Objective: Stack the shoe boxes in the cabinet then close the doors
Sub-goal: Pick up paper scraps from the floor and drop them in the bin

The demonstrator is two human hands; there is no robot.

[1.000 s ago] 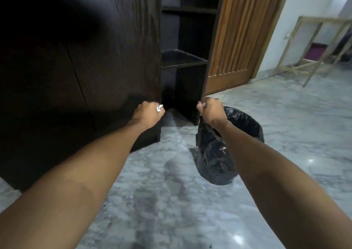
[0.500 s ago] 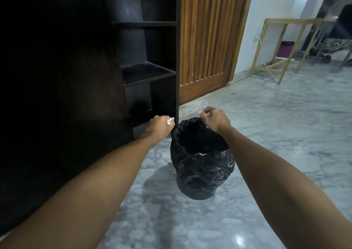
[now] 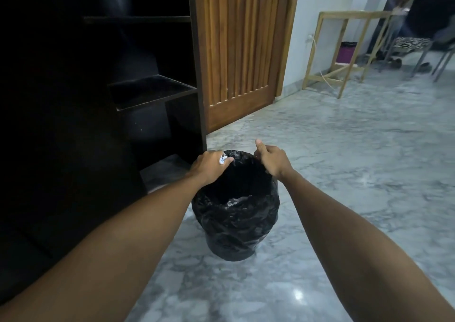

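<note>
A dark wooden cabinet (image 3: 157, 93) fills the left side, open, with bare shelves inside. No shoe box is in view. In front of it on the floor stands a bin lined with a black plastic bag (image 3: 236, 213). My left hand (image 3: 209, 166) is over the bag's left rim and holds a small crumpled white scrap (image 3: 222, 159) between its fingers. My right hand (image 3: 270, 159) pinches the bag's right rim, thumb raised.
A slatted brown wooden door (image 3: 241, 51) stands right of the cabinet. Grey marble floor (image 3: 344, 174) spreads to the right. A light wooden frame (image 3: 344, 51) and chairs stand at the far right, where a person sits.
My view has swung right, so the bin now lies centred. Both hands came down from the cabinet's edges to the bag's rim; the right hand keeps its pinch on the bag.
</note>
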